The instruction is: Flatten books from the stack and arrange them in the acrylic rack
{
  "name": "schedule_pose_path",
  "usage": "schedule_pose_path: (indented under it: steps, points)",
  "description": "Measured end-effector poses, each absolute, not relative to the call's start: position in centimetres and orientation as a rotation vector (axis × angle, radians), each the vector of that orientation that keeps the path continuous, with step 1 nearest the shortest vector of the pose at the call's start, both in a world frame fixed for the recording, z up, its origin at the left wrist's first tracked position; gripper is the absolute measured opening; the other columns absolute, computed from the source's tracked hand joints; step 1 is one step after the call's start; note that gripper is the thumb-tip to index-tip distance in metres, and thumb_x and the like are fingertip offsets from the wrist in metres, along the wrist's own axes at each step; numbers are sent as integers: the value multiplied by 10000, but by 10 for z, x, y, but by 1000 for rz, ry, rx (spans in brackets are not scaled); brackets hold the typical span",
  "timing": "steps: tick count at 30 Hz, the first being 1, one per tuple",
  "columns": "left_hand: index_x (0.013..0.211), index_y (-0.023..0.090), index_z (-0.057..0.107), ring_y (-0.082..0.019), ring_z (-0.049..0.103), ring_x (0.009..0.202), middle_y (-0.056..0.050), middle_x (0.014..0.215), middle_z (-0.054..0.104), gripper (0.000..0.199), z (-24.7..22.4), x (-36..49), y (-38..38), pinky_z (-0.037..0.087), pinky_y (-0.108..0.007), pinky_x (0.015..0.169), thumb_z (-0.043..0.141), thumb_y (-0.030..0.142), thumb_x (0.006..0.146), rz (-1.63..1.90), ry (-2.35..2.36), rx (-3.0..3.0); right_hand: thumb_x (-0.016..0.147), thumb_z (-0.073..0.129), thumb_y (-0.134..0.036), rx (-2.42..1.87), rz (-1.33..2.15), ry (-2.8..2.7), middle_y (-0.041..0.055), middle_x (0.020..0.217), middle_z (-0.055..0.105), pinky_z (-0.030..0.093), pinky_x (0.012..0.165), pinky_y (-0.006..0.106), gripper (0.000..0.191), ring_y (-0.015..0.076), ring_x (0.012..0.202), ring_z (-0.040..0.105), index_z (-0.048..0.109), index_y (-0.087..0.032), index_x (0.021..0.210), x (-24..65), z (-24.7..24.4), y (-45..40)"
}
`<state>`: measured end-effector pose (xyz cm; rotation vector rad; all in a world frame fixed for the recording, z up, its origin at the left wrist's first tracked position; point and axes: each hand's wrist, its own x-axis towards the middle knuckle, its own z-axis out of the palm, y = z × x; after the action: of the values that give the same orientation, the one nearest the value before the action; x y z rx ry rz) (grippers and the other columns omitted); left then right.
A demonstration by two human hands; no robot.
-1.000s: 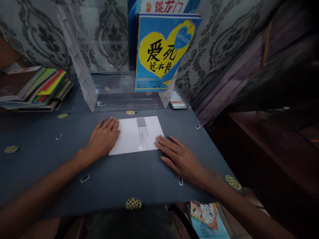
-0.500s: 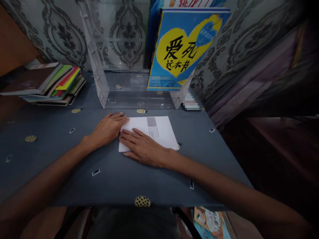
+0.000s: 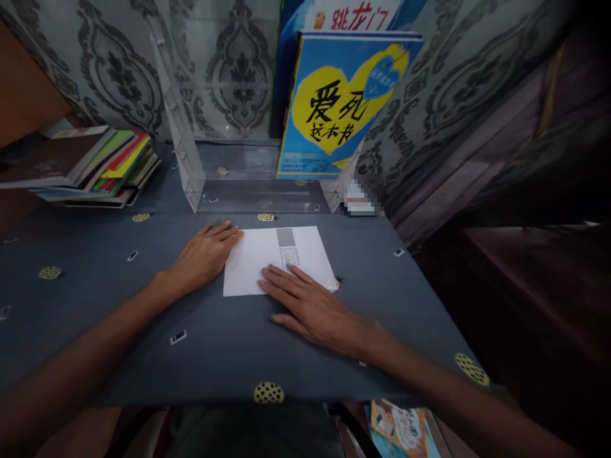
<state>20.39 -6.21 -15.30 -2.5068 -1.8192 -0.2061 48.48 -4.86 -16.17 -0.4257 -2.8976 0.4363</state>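
Note:
A flat white paper piece (image 3: 248, 261), like an envelope or folded sheet, lies on the table with a grey block and small print on its face. My left hand (image 3: 210, 251) rests palm down at its left edge, fingertips touching the upper left corner. Its fingers are stretched out and it grips nothing. My right hand (image 3: 312, 308) lies over the paper's lower right part, fingers spread and pointing left. Its fingertips are on or just above the surface, and the thumb is beyond the near edge.
A clear acrylic rack (image 3: 191, 184) stands behind the paper, with a blue and yellow book (image 3: 329, 143) upright in it. At the left is a stack of books (image 3: 95, 168). A blurred-out item (image 3: 360, 197) sits beside the rack. The table's right edge (image 3: 432, 299) drops into shadow.
My right hand has slid right and toward me across the paper, uncovering its left half. My left hand stays at the left edge. The view has shifted slightly.

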Motion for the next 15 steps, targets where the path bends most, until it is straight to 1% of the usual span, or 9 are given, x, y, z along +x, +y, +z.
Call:
schedule_pose_path:
  steps: [5, 8, 12, 15]
  points:
    - [1399, 112, 555, -296, 445, 1433, -151, 1458, 572, 492, -152, 206, -64, 370, -552, 1161, 328, 108, 962, -133, -1794, -2485, 1046, 431, -386, -666, 387, -2783, 106, 1617, 377, 301, 1242, 510, 555, 242, 1517, 306, 332, -229, 1568, 521, -173, -36]
    - [1389, 98, 554, -285, 434, 1442, -156, 1472, 557, 499, -151, 211, -65, 347, -539, 1182, 303, 87, 958, -105, -1776, -2468, 1046, 425, -380, -757, 384, -2756, 99, 1619, 375, 311, 1238, 518, 550, 251, 1513, 317, 330, -246, 1571, 531, -172, -25]
    - [1405, 98, 526, -275, 439, 1440, -169, 1500, 524, 517, -155, 219, -64, 325, -551, 1194, 281, 72, 950, -139, -1757, -2477, 1044, 414, -407, -829, 370, -2761, 135, 1596, 407, 299, 1240, 529, 539, 271, 1503, 337, 401, -192, 1538, 528, -168, -9]
    - [1404, 99, 518, -278, 456, 1428, -184, 1496, 524, 510, -159, 222, -62, 340, -556, 1185, 296, 77, 946, -189, -1741, -2500, 1044, 404, -412, -863, 346, -2750, 153, 1570, 444, 311, 1231, 535, 525, 281, 1491, 360, 460, -161, 1502, 522, -166, 0]
